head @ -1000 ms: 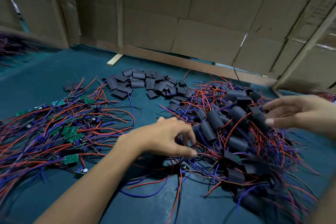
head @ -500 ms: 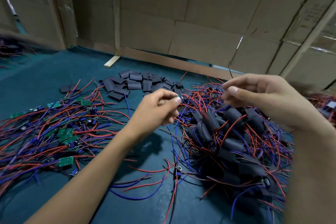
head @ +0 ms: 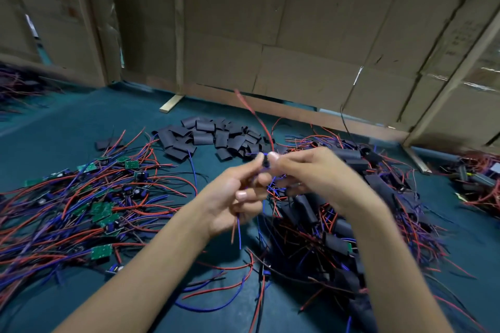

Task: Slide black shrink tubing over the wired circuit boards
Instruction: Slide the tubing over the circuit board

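Two hands meet at frame centre: your left hand (head: 238,192) pinches red and blue leads, and your right hand (head: 305,173) grips a small black piece (head: 265,163), blurred. Treat it as light and limp; hold by the edges. Loose black shrink-tube sleeves (head: 213,135) lie above, bare green circuit boards (head: 102,209) left; the teal table (head: 67,121) offers room upper left.

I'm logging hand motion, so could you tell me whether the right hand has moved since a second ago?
Yes. The right hand has come in leftward from over the sleeved pile to meet the left hand, nearer the loose tubing pieces.
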The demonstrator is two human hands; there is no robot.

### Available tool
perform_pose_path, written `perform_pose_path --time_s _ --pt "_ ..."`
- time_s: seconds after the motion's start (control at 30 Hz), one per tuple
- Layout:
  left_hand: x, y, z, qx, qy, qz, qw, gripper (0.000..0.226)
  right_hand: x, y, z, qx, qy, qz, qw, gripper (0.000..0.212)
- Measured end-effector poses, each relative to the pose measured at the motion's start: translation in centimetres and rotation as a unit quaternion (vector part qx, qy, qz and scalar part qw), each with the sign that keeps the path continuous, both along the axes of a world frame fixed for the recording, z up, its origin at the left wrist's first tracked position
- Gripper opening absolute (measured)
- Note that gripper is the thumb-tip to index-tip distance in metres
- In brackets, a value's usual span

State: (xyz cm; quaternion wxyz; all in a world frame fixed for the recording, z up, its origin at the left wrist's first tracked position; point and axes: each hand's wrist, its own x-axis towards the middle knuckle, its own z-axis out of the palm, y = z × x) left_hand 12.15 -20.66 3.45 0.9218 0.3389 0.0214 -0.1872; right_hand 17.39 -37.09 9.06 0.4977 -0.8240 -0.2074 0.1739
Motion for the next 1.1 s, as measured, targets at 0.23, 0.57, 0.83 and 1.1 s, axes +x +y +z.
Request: perform_pose_path --time_s 0.23,0.57,0.83,1.1 --pt "-0.1 -0.1 0.1 0.215 -0.077 0.006 0.974 0.027 0.5 1.5 -1.4 0.169 0.072 -0.050 0.982 0.021" --pt "1.2 0.3 -0.2 0.408 -0.118 -0.053 0.904 0.016 0.2 1.3 -0.4 0.266 0.131 -0.087 0.951 0.035" --pt "10.0 5.2 -0.1 0.700 -0.074 0.285 0.651 0.030 1.1 -2.0 2.3 0.297 0.165 -0.110 0.934 0.030" --pt "14.5 5.7 -0.6 0.816 -0.058 0.130 0.560 0.045 1.5 -4.2 3.5 0.311 0.138 -0.122 0.932 0.025"
